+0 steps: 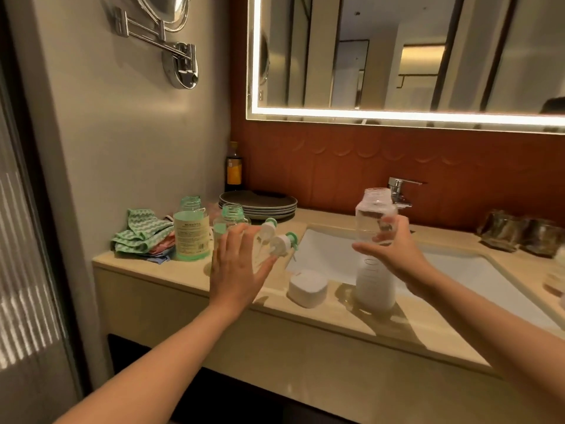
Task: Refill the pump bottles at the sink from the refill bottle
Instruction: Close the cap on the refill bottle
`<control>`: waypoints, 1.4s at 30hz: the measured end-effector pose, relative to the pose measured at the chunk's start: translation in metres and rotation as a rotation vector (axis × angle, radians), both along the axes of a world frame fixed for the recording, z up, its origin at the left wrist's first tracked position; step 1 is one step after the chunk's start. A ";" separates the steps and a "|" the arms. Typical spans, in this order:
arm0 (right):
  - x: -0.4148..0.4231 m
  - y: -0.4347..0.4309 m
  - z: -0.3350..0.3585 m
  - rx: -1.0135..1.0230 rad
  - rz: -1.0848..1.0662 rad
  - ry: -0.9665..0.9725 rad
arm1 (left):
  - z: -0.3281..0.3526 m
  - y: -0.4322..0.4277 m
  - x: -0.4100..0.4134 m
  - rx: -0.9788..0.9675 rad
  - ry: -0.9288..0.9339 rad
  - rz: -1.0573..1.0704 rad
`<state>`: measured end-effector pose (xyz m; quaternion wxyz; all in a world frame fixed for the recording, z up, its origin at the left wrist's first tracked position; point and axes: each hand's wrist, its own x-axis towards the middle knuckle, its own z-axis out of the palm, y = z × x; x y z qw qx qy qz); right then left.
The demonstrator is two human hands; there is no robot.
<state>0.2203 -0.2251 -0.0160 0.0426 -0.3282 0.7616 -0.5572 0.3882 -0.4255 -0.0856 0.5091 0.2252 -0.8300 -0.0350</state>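
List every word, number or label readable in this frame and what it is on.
No text is legible.
Green-tinted bottle: pale label with lines of print, too blurred.
Dark bottle by the wall: yellow label, too small.
White bottle at the sink edge: faint markings, unreadable.

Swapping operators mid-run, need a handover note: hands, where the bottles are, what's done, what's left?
Left hand: open, by two white-and-green pump heads lying on the beige counter.
Right hand: grips the tall clear refill bottle, uncapped, white liquid low, standing on the counter's front edge; round white cap beside it.
Done: green labelled pump bottle and small clear pump bottle stand open.
Left: pour, refit pumps, recap.
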 end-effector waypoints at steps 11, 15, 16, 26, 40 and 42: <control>0.007 0.041 -0.015 -0.044 0.011 0.015 | -0.004 0.068 -0.054 0.528 -0.458 -0.270; 0.006 0.043 -0.015 -0.039 0.007 0.015 | 0.007 0.071 -0.063 0.526 -0.375 -0.280; 0.006 0.042 -0.015 -0.040 0.003 0.013 | 0.017 0.073 -0.065 0.535 -0.334 -0.311; -0.002 0.051 -0.010 0.023 0.098 -0.029 | 0.181 0.116 -0.089 0.357 -0.140 -0.729; -0.004 0.059 -0.010 0.055 0.121 -0.039 | 0.152 0.134 -0.114 0.392 -0.300 -0.846; -0.004 0.063 -0.009 0.083 0.149 -0.026 | 0.146 0.130 -0.112 0.433 -0.260 -0.859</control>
